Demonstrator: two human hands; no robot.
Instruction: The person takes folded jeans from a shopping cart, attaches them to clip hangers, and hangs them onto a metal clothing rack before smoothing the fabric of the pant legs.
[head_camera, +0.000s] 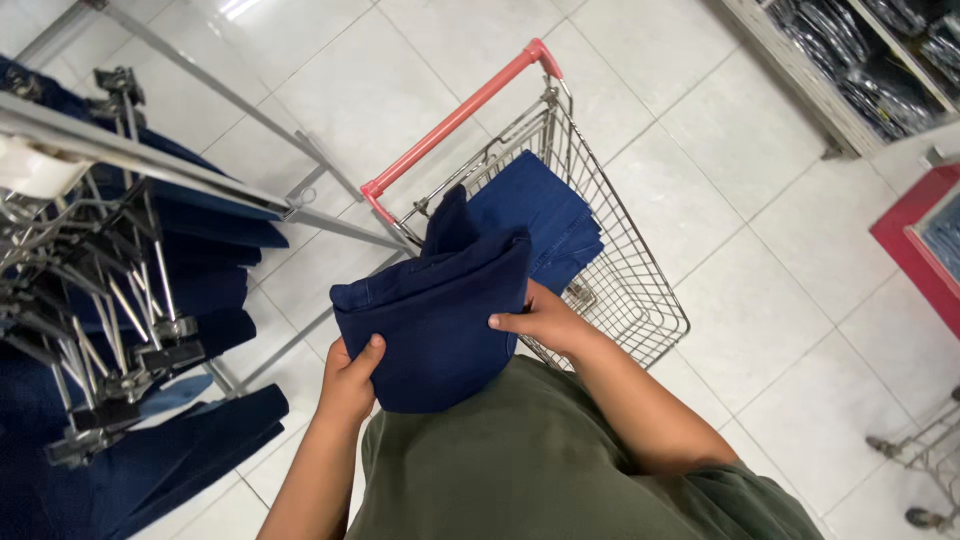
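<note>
Two hands share one folded garment: we have the dark blue folded jeans (432, 325) pressed against our chest, above the green shirt (540, 460). Our left hand (350, 378) clasps the lower left corner, thumb laid over the front face, fingers hidden behind the cloth. Our right hand (545, 320) clamps the right edge, thumb on the front and the rest wrapped behind. Both grips are closed on the fabric (neither is loose or spread).

From the bundle, the wire shopping cart (630, 290) lies at about one o'clock, its basket just beyond the top edge of the jeans, and its red handle (455, 115) runs slanting from ten o'clock up toward one o'clock. Inside it rests a second folded pair of blue jeans (545, 215), close behind the bundle we hold; we cannot tell whether the two touch. The held bundle's long axis runs roughly from seven o'clock to one o'clock, pointing into the basket. Our right hand is the nearer one to the cart.

At nine o'clock stands a clothing rack (110, 160) with clip hangers (150, 350) carrying more dark blue trousers, well apart from our left hand.
</note>
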